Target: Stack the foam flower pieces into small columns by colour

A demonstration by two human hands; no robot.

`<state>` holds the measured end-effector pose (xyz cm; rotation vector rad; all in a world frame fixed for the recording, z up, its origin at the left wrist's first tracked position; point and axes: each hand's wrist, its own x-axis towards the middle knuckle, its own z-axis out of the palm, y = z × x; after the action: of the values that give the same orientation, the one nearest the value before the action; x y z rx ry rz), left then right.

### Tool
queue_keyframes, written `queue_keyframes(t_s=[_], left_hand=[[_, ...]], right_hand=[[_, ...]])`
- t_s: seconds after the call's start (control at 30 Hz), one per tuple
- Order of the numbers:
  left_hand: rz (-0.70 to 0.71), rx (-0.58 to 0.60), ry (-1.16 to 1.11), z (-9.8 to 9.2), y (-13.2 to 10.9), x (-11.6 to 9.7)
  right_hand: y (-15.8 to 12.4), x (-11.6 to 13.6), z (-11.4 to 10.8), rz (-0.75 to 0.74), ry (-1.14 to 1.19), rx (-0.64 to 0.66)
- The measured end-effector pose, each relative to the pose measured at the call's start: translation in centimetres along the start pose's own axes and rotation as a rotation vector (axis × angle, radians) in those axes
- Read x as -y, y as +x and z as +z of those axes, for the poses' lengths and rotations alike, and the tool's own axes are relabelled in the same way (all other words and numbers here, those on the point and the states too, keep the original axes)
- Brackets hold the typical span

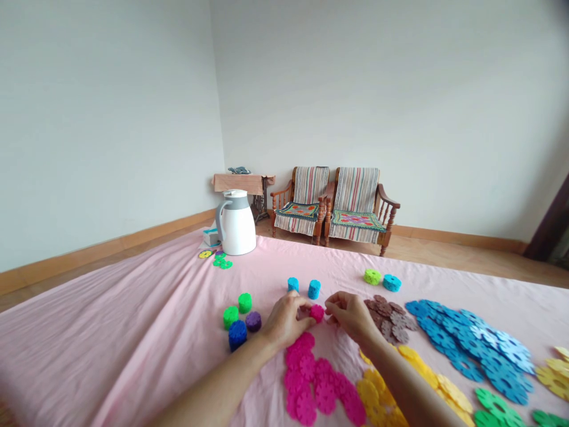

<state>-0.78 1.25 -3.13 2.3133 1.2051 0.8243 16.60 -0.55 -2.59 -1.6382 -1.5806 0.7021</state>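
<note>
My left hand point(288, 318) closes its thumb and fingers around a small stack of magenta notched plastic discs point(316, 313). Just to the right of that stack, the fingers of my right hand point(352, 313) are pinched together; whether anything is in them is hidden. Below my hands spreads a loose pile of magenta discs point(306, 367). Beyond my left hand stand two light-blue disc stacks point(314, 289). To its left are two green stacks point(244, 303), a purple stack point(253, 321) and a dark-blue stack point(237, 335).
The pink cloth point(146, 350) bears loose brown discs point(391, 317), blue discs point(471, 338) and yellow discs point(377, 394) on the right. A lime stack point(372, 276) and a blue stack point(392, 283) stand farther back. At the back left is a white jug point(239, 228); two chairs point(358, 204) stand beyond.
</note>
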Motion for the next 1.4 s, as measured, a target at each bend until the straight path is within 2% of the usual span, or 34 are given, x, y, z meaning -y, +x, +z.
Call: queue_keyframes(t_s=[0.2,0.43,0.9,1.13,1.4], left_hand=[[0.0,-0.042,-0.024,0.0,0.1,0.2],[0.04,0.003,0.008,-0.4,-0.1,-0.2],[0.026,0.015,0.012,-0.7,-0.1,-0.7],[0.055,-0.023,0.029,-0.3,0.0,0.0],[0.087,-0.019,0.089,-0.4,-0.2,-0.5]], right_hand=[[-0.5,0.1,-1.2,-0.106,-0.223,-0.047],[-1.3,0.4,-0.5,-0.217,-0.354,0.015],[-1.7,1.0,-0.3,-0.268,-0.471,0.036],[-1.7,1.7,-0.9,-0.26,-0.508,-0.014],[-2.2,2.1,-0.6,-0.248,-0.568,0.0]])
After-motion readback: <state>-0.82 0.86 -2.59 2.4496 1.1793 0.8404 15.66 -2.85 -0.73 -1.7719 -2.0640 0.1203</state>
